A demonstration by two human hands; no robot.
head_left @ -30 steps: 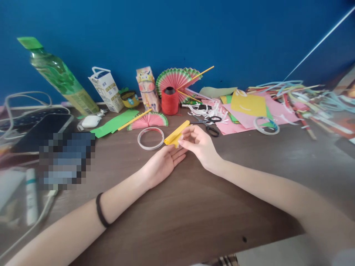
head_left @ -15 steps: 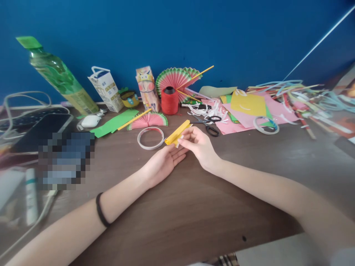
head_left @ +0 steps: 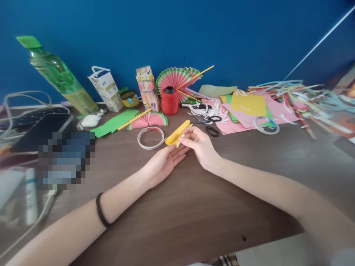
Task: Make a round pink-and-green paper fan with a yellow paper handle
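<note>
A strip of folded yellow paper (head_left: 176,133) is held between both hands above the middle of the desk. My left hand (head_left: 163,166), palm up, supports its lower end, with the thumb at the near edge and the fingers stretched beneath. My right hand (head_left: 204,150) pinches the paper's right side between thumb and fingertips, where a small white edge shows. Just left of the paper lies a ring of double-sided tape (head_left: 151,148). Black-handled scissors (head_left: 212,131) rest beyond my right hand, their blades partly hidden behind the paper.
Behind stand a red thread spool (head_left: 169,101), a pink-and-green paper fan (head_left: 170,77), cartons (head_left: 146,88) and a green bottle (head_left: 59,75). Coloured sheets (head_left: 248,105) and another tape roll (head_left: 266,132) lie right. A phone (head_left: 41,131) and cables are left.
Almost nothing differs. My right thumb has shifted very slightly along the yellow paper; both hands keep their places.
</note>
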